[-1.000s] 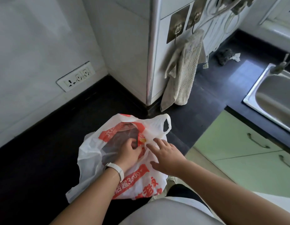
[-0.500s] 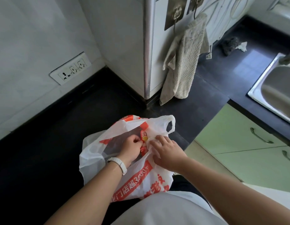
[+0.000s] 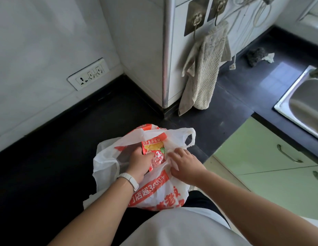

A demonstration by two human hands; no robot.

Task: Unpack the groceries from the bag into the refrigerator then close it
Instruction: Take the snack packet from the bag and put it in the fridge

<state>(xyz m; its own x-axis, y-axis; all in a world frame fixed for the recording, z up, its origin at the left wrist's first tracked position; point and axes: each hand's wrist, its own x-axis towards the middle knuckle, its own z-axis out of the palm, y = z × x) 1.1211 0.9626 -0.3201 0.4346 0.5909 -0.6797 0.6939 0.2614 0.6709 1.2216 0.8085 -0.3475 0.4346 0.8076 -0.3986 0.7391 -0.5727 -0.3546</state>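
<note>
At the far left we see a wall socket [image 3: 88, 74] set low in the pale wall, just above the black countertop [image 3: 48, 157] that runs along the near left.

Towards the middle, the white plastic bag [image 3: 154, 190] with red print sits on the near edge of that countertop, right in front of the person, its mouth open upward. The left hand [image 3: 138, 162], a white wristband [image 3: 129, 179] on its wrist, reaches into the mouth of the bag. Its fingers are curled round a red and yellow packet [image 3: 153, 148], which stands partly out of the opening. We cannot tell what else lies inside.

Just to the right, the right hand [image 3: 185, 166] lies on the bag's right side near one handle loop. The fingers are bent over the plastic, with the thumb below them, gripping a fold of the rim.

Behind the bag, farther off, stands a tall white unit [image 3: 142, 50] with a metal corner strip; we cannot tell whether it is the refrigerator. Two hooks [image 3: 195, 18] are fixed to its side, and a knitted towel [image 3: 204, 71] hangs from them.

At the near right are pale green cabinet doors [image 3: 261, 157]. Beyond them a steel sink [image 3: 305, 107] is set into the dark counter, and a dark cloth [image 3: 256, 55] lies in the far corner.
</note>
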